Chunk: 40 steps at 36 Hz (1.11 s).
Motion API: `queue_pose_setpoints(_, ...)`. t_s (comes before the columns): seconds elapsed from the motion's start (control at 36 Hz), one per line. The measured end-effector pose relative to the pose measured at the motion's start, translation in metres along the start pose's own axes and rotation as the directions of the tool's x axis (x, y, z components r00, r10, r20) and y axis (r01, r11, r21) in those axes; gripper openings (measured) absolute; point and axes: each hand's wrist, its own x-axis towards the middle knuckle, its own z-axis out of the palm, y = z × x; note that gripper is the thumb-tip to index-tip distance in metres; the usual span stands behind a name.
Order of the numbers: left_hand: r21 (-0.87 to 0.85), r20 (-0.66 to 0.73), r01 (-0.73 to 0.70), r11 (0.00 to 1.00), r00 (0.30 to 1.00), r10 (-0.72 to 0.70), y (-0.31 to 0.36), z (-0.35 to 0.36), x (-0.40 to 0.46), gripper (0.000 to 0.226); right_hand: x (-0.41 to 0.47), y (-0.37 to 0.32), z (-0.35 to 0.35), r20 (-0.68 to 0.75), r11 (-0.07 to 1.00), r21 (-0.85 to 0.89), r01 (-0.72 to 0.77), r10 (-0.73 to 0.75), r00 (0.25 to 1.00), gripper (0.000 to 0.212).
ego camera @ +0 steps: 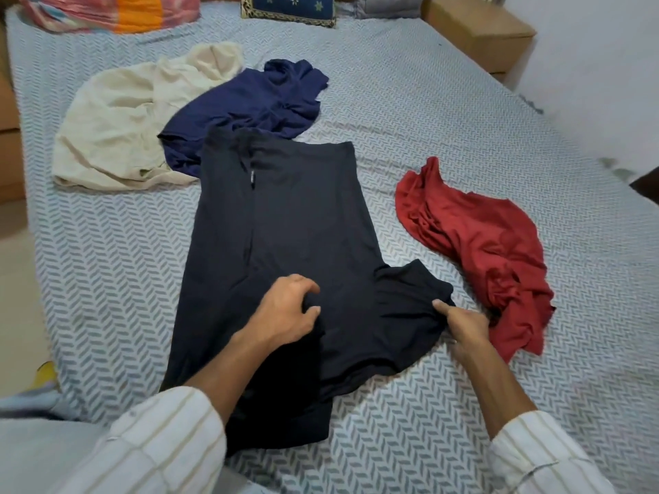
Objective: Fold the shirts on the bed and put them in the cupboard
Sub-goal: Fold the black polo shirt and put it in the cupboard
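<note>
Plainly, bed (445, 144) filled frame; black shirt (285, 226) lay flat at centre; left hand (285, 315) gripped cloth near collar; right hand (463, 324) pinched sleeve (410, 297) at lower right; best to draw sleeve taut, then fold inward squarely.

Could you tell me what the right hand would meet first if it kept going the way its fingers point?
Probably more of the black shirt that the right hand already pinches by the sleeve.

Left hand (285, 311) and right hand (463, 324) both reach forward, fingers curled, gripping.
</note>
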Motion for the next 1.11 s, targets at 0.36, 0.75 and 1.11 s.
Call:
queue_pose_setpoints(0.36, 0.033, 0.369, 0.194, 0.981, 0.909, -0.192, 0.03, 0.024, 0.042, 0.03, -0.038, -0.007, -0.005, 0.182, 0.94, 0.337, 0.048, -0.115, 0.977, 0.024)
queue_pose_setpoints(0.75, -0.842, 0.468, 0.534, 0.077, 0.793, -0.39, -0.013, -0.054, 0.035, 0.064, -0.199, -0.056, 0.105, 0.394, 0.578, 0.044, 0.815, -0.759, 0.517, 0.017)
queue_pose_setpoints(1.11, -0.416, 0.241, 0.642, 0.643, 0.76, -0.603, -0.074, -0.086, 0.019, 0.013, -0.231, 0.006, 0.168, 0.928, 0.096, 0.116, 0.989, -0.365, -0.073, 0.045)
